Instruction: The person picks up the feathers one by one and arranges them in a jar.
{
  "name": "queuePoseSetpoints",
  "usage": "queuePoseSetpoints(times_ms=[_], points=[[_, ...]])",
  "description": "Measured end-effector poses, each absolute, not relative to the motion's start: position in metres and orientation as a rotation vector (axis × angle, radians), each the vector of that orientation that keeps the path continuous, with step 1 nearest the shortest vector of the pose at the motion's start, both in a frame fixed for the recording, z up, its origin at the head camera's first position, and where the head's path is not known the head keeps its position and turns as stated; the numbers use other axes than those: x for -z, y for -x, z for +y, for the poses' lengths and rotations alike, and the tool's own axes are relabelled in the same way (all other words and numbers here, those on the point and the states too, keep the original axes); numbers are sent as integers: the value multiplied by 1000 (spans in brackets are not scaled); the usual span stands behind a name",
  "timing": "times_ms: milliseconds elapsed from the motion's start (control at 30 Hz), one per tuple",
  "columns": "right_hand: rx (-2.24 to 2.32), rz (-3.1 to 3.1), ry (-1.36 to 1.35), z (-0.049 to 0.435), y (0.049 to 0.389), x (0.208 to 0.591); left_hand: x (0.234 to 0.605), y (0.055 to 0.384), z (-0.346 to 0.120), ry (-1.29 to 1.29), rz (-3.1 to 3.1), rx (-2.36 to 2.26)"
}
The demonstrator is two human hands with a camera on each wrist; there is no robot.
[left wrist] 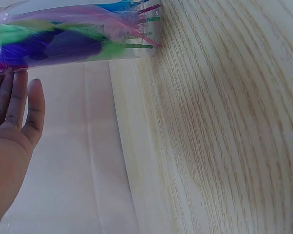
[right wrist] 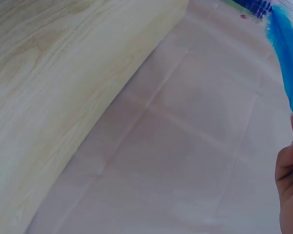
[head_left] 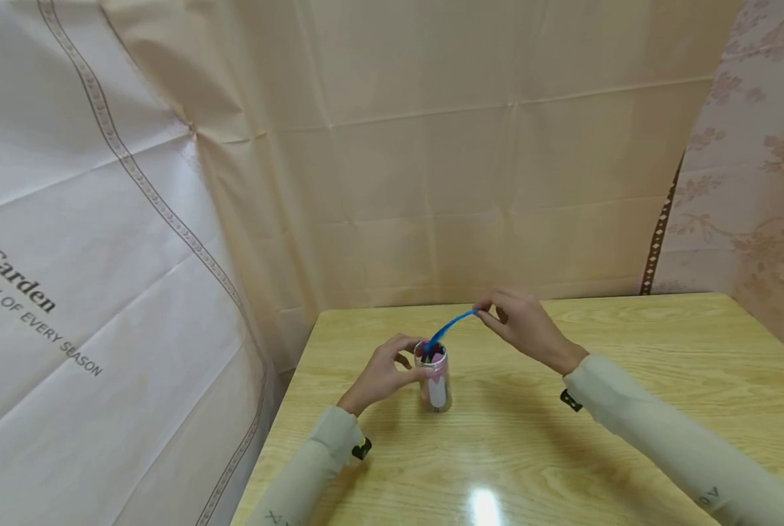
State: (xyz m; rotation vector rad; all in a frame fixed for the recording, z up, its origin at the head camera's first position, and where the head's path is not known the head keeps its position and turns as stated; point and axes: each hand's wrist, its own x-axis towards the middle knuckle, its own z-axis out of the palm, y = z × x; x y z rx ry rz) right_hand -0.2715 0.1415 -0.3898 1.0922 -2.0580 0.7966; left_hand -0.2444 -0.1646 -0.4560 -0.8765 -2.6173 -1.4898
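Note:
A clear jar (head_left: 437,394) of coloured feathers stands upright on the table. Around its upper part, near the rim, my left hand (head_left: 388,371) holds it with thumb and fingers on opposite sides. Purple, green, pink and blue feathers (left wrist: 53,41) show through the wall in the left wrist view, their quills at the jar's base. To the right and higher, my right hand (head_left: 526,326) pinches one end of a blue feather (head_left: 454,321). The feather slants down leftward, its other end at the jar's mouth. In the right wrist view the blue feather (right wrist: 287,58) looks broad and fluffy-edged.
The light wood-grain table (head_left: 661,409) extends to both sides of the jar. A beige cloth (head_left: 418,175) hangs behind its far edge. On the left hangs a pale printed cloth (head_left: 102,292), close to the table's side.

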Motion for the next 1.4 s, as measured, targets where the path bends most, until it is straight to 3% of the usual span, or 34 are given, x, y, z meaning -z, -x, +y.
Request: queuePoseSetpoints(times_ms=[733,1400], points=[[-542,-1943,-1351,126,270,385,456,241,-163,840,-2607,1537],[-512,-1986,-1547,88,266,403,456,242,-165,866,-2632,1471]])
